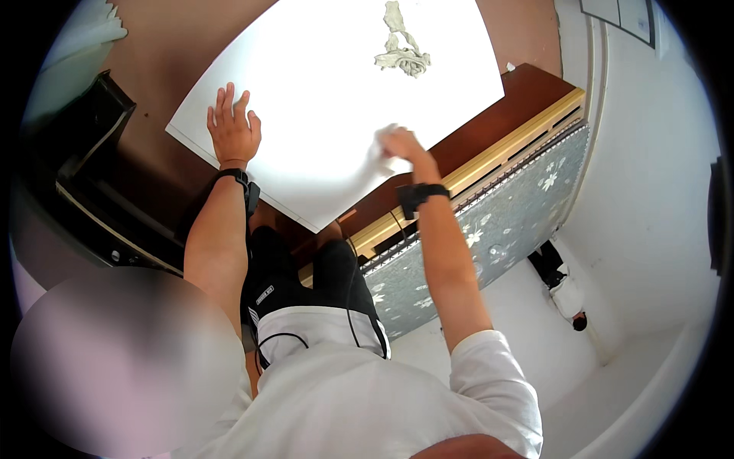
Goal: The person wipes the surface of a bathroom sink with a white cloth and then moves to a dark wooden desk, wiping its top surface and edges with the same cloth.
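My left hand (234,135) rests palm down near the left edge of a white tabletop (321,97), fingers spread and holding nothing. Close to the table's right edge, my right hand (403,144) is closed around a white wad (395,166), which looks like a cloth or tissue. Motion blurs this hand and the wad, so the exact grip is hard to make out. A crumpled, twisted greyish-green cloth (406,57) lies toward the far side of the tabletop, away from both hands.
A reddish-brown wooden surface with a yellow edge (516,137) runs along the table's right side, beside a grey floral panel (516,195). Dark furniture (86,143) stands at left. Another person (565,287) is farther off at right. A black cable (348,287) hangs over my lap.
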Motion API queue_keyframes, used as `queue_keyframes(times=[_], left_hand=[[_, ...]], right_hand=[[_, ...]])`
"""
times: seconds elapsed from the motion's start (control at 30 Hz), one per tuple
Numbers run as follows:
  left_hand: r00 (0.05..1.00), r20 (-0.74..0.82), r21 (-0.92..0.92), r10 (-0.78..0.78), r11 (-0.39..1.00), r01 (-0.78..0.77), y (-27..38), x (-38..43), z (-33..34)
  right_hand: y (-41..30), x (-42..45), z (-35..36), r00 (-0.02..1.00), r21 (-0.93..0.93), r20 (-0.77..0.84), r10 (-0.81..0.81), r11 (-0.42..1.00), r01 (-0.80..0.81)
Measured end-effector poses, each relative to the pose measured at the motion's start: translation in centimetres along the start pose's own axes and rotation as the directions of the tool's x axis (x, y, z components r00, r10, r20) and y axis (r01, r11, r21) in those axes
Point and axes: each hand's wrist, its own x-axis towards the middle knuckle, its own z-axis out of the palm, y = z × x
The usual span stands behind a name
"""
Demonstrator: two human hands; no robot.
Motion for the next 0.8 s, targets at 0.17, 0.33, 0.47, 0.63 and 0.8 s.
queue_keyframes(times=[0.17, 0.33, 0.47, 0.63, 0.8], left_hand=[[0.999, -0.019, -0.019, 0.026, 0.999, -0.026, 0.4, 0.7, -0.4], [1.0, -0.004, -0.004, 0.004, 1.0, -0.004, 0.0, 0.5, -0.1], [1.0, 0.004, -0.004, 0.0, 1.0, 0.0, 0.1, 0.2, -0.2], [1.0, 0.011, -0.032, -0.001, 0.999, 0.002, 0.2, 0.2, -0.3], [1.0, -0.013, -0.023, 0.006, 1.0, -0.006, -0.3, 0.2, 0.0]], right_hand=[[-10.1, 0.0, 10.5, 0.877, 0.198, 0.474, 0.074, 0.962, -0.188], [-10.8, -2.2, 11.3, 0.941, 0.506, 0.339, 0.006, 0.842, -0.188], [-5.3, -2.7, 6.0, 0.89, 0.798, 0.44, -0.117, 0.506, -0.328], [1.7, -0.7, 0.7, 0.954, 0.971, 0.101, 0.283, 0.182, -0.156], [3.9, 0.9, -7.8, 0.959, 0.759, 0.063, 0.276, 0.611, -0.226]])
